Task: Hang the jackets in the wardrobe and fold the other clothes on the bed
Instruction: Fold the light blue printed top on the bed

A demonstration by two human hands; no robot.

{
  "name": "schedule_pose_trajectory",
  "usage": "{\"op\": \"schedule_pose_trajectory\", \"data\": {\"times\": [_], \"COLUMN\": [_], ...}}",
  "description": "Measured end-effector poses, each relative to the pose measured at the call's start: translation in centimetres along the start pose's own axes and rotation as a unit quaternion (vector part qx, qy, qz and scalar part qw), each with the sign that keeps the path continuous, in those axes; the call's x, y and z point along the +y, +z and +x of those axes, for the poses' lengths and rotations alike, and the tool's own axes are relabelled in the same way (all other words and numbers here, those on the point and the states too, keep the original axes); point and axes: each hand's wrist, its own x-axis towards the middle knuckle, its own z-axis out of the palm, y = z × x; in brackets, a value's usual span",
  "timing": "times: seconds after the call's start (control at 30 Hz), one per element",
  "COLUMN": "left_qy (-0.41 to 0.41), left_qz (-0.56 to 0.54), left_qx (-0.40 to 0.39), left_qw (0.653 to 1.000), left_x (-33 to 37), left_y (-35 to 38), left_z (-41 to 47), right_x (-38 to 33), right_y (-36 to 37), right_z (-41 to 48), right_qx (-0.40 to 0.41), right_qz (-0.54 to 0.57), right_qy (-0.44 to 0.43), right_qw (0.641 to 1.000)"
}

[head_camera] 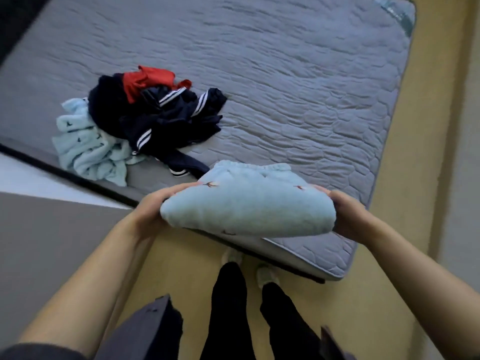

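Gripping folded pale-blue fleece [246, 209] at both ends with left hand [155, 203] and right hand [348, 216], above near mattress [285, 100] corner. Lower flat, well apart from unfolded heap [145, 118]; release both ends together to keep fold.

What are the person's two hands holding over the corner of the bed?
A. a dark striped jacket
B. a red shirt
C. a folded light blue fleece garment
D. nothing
C: the left hand and right hand grip opposite ends of the folded light blue fleece garment.
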Motion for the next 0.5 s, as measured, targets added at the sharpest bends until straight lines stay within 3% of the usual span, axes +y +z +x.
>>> {"op": "schedule_pose_trajectory", "data": {"times": [0.1,0.17,0.23,0.37,0.5], "left_qy": [0.090,0.125,0.164,0.186,0.183], "left_qz": [0.010,0.014,0.033,0.016,-0.063], "left_qx": [0.086,0.105,0.174,0.406,0.572], "left_qw": [0.992,0.986,0.970,0.894,0.797], "left_x": [0.3,0.1,-0.6,-3.3,-8.3], "left_y": [-0.2,-0.4,-0.8,-0.9,-0.3], "left_z": [-8.5,-13.3,-17.2,-23.8,-32.2], "right_x": [-3.3,-5.7,-7.7,-9.0,-8.0], "right_y": [3.1,6.0,9.5,17.5,26.6], "right_z": [-3.2,-5.1,-6.5,-7.8,-8.6], "right_qx": [-0.045,-0.108,-0.133,-0.142,-0.203], "right_qz": [-0.127,-0.227,-0.285,-0.360,-0.390], "right_qy": [-0.059,-0.085,-0.124,-0.264,-0.326], "right_qw": [0.989,0.964,0.941,0.884,0.837]}}
